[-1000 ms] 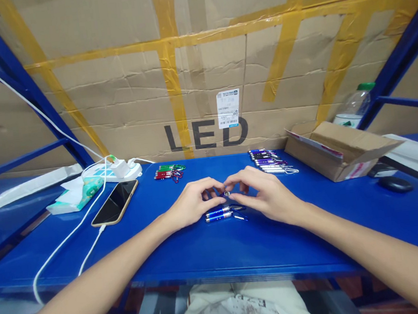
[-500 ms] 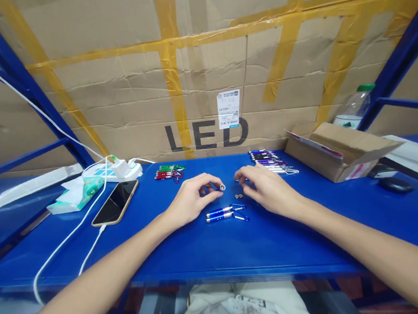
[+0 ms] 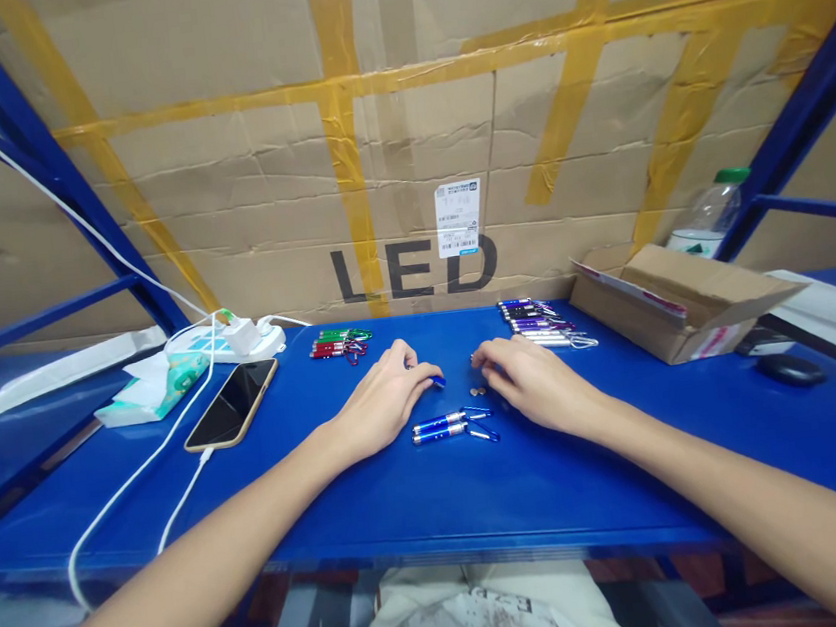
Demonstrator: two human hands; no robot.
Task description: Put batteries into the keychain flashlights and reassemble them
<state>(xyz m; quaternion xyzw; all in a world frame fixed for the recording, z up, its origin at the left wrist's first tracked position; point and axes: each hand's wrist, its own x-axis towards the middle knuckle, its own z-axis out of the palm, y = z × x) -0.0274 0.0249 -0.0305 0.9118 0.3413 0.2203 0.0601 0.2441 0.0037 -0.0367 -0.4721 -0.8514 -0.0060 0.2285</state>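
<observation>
A very big brown cardboard sheet (image 3: 223,195) with yellow tape stripes is stood up behind the far edge of the blue tabletop (image 3: 409,501). The big black letters "LED" are printed on it. A white paper label (image 3: 458,216) is stuck just above the letter D, but its small print cannot be read. An open brown cardboard box (image 3: 677,299) is set at the far right of the tabletop. Only the top of a clear plastic bottle with a green cap (image 3: 712,205) is seen behind it.

The left hand (image 3: 387,403) and the right hand (image 3: 539,385) are laid palm down near the middle of the tabletop, apart from each other. The left hand's fingers are curled on a small blue metal piece (image 3: 437,382), and just its tip is seen past the fingertips. The right hand's fingers are bent down to the tabletop. What is under them is hidden, so it cannot be told if anything is gripped.

A flat black phone with a gold rim (image 3: 230,403) is laid at the left side.

Two little blue metal torches with key clips (image 3: 446,426) are laid side by side between the hands, a bit nearer the front edge than the fingertips. A bunch of green and red little torches (image 3: 338,343) is laid by the far edge, beyond the left hand. A row of purple and silver little torches (image 3: 540,328) is laid beyond the right hand. Two tiny round silver discs (image 3: 477,390) are seen in the gap between the hands, just beside the right hand.
</observation>
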